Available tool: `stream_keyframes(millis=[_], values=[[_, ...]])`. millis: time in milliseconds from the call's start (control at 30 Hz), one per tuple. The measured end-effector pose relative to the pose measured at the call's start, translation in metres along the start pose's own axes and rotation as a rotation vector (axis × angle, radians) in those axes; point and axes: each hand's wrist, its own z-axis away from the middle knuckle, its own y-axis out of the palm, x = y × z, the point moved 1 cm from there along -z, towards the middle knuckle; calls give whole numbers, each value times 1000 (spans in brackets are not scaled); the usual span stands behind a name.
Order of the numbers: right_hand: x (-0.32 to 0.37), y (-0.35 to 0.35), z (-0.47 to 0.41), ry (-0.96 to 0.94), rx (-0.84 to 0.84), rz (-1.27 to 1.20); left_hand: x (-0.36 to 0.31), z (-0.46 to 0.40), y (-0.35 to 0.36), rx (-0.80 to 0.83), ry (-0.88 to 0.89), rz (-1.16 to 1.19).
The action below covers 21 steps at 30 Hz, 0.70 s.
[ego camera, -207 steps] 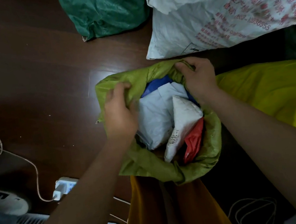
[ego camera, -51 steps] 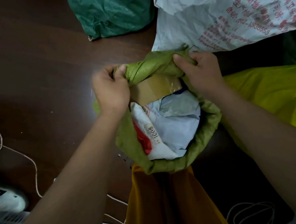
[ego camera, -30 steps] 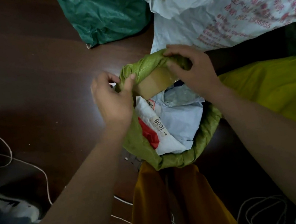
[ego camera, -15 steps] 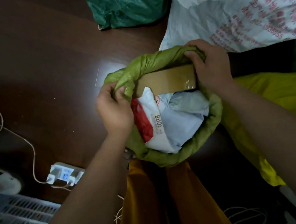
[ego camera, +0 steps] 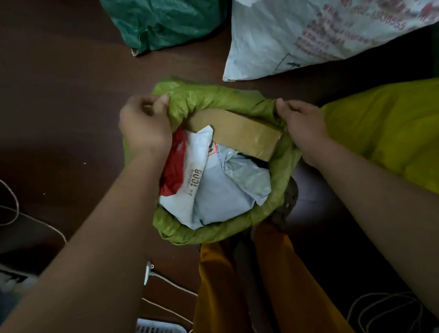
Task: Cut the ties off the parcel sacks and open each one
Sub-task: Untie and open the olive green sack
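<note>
At the bottom of the frame my orange trousers (ego camera: 228, 303) run up to the olive-green sack (ego camera: 219, 100) standing open at the centre, its woven rim rolled outward in a thick crumpled ring. Inside sit a brown cardboard box (ego camera: 238, 131), a white mailer printed 1008 (ego camera: 198, 169) and grey plastic pouches (ego camera: 234, 192). My left hand (ego camera: 143, 126) pinches the rim at its upper left; my right hand (ego camera: 306, 121) grips the rim's right side, fingers curled. Beyond lie a yellow sack (ego camera: 401, 126), a white printed sack (ego camera: 330, 4) and a dark green sack (ego camera: 164, 8).
</note>
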Motion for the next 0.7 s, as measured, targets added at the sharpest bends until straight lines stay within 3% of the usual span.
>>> stream_keyframes(millis=[100, 233, 433, 700], values=[[2, -6, -2, -15, -26, 60, 6, 30, -8, -50, 105, -1], [1, -10, 5, -117, -67, 161, 23, 65, -10, -41, 266, -186], [-21, -3, 48, -147, -189, 123, 33, 57, -2, -17, 272, -380], [-45, 18, 79, -36, -199, 60, 34, 32, -19, 4, 207, -172]])
